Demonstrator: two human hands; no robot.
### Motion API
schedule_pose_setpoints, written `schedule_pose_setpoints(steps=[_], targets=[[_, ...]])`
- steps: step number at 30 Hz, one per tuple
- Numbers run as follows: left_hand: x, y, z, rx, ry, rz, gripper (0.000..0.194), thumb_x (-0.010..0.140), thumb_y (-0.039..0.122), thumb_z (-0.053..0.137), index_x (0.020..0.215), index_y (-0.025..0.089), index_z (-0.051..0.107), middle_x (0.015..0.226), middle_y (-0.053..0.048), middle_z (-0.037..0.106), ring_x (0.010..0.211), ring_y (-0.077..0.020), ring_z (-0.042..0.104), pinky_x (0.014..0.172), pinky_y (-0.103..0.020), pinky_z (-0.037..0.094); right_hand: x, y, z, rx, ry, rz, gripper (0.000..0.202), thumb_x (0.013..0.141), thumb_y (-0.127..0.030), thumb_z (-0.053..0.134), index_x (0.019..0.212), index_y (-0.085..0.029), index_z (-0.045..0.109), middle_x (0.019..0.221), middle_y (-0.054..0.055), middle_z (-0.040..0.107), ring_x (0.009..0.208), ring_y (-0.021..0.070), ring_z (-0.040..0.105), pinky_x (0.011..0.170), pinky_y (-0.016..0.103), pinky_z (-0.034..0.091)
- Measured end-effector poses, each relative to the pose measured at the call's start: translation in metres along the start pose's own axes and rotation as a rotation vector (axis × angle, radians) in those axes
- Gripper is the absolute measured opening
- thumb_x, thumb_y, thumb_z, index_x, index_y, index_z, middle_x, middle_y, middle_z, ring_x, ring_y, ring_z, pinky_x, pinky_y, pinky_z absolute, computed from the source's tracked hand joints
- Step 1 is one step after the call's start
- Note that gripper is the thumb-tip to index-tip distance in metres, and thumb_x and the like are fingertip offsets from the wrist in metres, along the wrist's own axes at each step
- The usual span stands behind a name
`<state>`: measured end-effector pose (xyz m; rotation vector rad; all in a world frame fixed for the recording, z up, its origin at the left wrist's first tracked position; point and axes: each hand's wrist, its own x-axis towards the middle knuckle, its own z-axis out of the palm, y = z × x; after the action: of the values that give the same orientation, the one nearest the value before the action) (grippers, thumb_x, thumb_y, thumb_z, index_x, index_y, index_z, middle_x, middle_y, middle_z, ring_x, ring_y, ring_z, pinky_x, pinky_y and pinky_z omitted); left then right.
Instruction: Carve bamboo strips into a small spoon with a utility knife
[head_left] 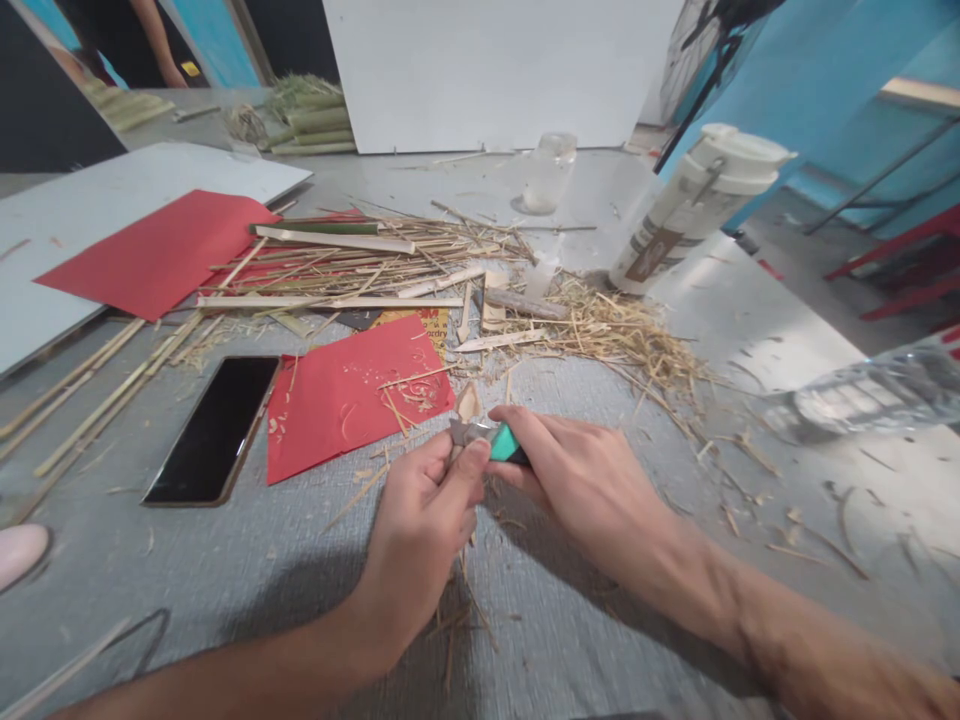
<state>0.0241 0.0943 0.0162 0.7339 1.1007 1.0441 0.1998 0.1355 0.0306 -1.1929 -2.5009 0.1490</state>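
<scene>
My right hand [585, 485] is closed round the green and black handle of a knife [503, 444], whose grey blade points left. Pinched in my left hand [420, 530] is a small pale piece of bamboo or wood [469, 402] with a pointed, leaf-shaped end sticking up past the blade. The left thumb lies against the blade area, and the fingers hide the lower part of the piece. Just beyond the hands, a red paper sheet [352, 400] carries curled shavings. Thin shavings are also scattered on the grey surface under my wrists.
A phone [214, 430] lies at left. Behind are bamboo strips [330, 302], a straw pile [622, 325], another red sheet [161, 250] and a glass jar [550, 175]. A white flask [694, 205] and clear bottle [877, 390] stand or lie right. A person's arm [156, 45] shows far left.
</scene>
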Motion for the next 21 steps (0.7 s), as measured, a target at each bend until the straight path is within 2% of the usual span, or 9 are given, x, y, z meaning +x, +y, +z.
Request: schedule_pose_setpoints(steps=[6,9,13,16,21], targets=[[-0.002,0.0,0.001,-0.033,0.018,-0.02,0.047,0.101,0.052,0.072,0.076,0.023,0.046,0.062,0.012,0.029,0.047,-0.0053,0.016,0.04,-0.019,0.016,-0.002,-0.006,-0.002,-0.053,0.019,0.036,0.068,0.116,-0.064,0.022,0.111,-0.014,0.068,0.082,0.008,0.079,0.06,0.0233,0.073,0.05,0.034,0.036],[0.0,0.0,0.001,-0.057,-0.013,-0.019,0.045,0.099,0.053,0.074,0.078,0.022,0.049,0.062,0.012,0.03,0.047,-0.0052,0.016,0.04,-0.018,0.016,0.001,0.001,-0.005,-0.039,0.005,-0.006,0.07,0.114,-0.067,0.022,0.113,-0.015,0.068,0.082,0.008,0.08,0.061,0.0224,0.073,0.052,0.033,0.036],[0.002,0.001,0.001,-0.062,-0.071,-0.015,0.043,0.097,0.055,0.076,0.081,0.022,0.054,0.063,0.012,0.032,0.048,-0.0054,0.019,0.041,-0.018,0.018,0.006,0.017,-0.01,-0.012,-0.082,-0.07,0.074,0.113,-0.071,0.02,0.119,-0.016,0.069,0.085,0.009,0.081,0.068,0.0224,0.075,0.054,0.032,0.035],[0.002,0.001,-0.001,-0.02,-0.093,-0.01,0.041,0.098,0.054,0.075,0.084,0.022,0.055,0.063,0.012,0.034,0.048,-0.0057,0.022,0.042,-0.019,0.019,0.008,0.022,-0.014,-0.03,-0.12,-0.09,0.075,0.112,-0.073,0.021,0.12,-0.016,0.07,0.091,0.01,0.083,0.07,0.0221,0.075,0.055,0.032,0.034],[0.002,0.002,-0.004,0.154,-0.083,0.04,0.042,0.103,0.056,0.068,0.082,0.022,0.054,0.064,0.01,0.036,0.052,-0.0077,0.027,0.046,-0.022,0.024,0.008,0.02,-0.017,-0.041,-0.102,-0.109,0.073,0.113,-0.071,0.023,0.12,-0.017,0.071,0.092,0.01,0.083,0.07,0.0221,0.076,0.057,0.033,0.037]])
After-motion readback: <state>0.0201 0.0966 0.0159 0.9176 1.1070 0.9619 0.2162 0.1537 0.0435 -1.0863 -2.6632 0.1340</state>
